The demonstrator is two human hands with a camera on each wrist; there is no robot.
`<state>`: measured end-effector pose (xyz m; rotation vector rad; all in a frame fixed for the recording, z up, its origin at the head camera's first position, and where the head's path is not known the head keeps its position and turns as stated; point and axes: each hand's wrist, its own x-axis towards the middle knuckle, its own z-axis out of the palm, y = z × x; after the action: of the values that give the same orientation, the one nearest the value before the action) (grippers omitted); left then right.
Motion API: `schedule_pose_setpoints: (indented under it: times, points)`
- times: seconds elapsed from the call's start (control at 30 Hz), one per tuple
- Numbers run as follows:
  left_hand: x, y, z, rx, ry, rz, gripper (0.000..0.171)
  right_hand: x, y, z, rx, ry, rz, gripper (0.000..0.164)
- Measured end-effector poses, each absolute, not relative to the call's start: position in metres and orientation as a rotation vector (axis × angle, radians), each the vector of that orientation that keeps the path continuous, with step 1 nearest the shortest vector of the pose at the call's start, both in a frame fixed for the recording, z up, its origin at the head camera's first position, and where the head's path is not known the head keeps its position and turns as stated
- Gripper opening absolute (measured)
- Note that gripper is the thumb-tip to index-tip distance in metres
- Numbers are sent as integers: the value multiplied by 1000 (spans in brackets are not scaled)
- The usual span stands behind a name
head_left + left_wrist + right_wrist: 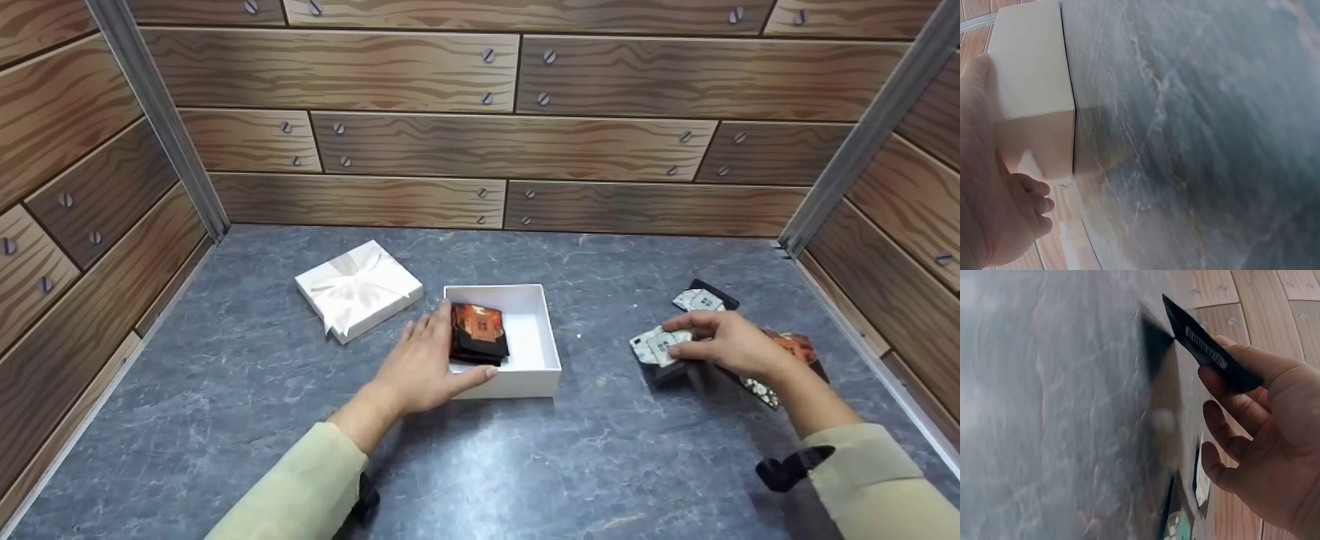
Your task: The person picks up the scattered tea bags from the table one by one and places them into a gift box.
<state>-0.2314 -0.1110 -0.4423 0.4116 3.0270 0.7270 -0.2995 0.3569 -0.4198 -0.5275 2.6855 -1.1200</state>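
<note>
My right hand pinches a small flat packet between thumb and fingers. The packet has a grey-and-white printed front; its black back carries a barcode in the right wrist view. It is tilted, close over the table. At the left of a white open box, my left hand rests with straight fingers along the side wall and its thumb across the near rim. Inside the box, against the left wall, lie orange-and-black packets, stacked.
A white box lid with a pale ribbon bow lies left of the box. Past my right hand lies another grey-and-white packet, with an orange one and a green-and-white patterned one partly behind the forearm. Wood-patterned walls enclose the grey table.
</note>
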Motion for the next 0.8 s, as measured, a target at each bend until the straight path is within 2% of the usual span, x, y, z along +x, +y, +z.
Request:
schedule_pose_setpoints:
  times: [0.4,0.8]
  points:
    - [-232,-111,-442,412,3023,715,129,-288,319,-391,-525,2665,-1352,53]
    - [-232,-111,-443,401,3017,737,126,-285,251,-365,-622,2714,-1385,60]
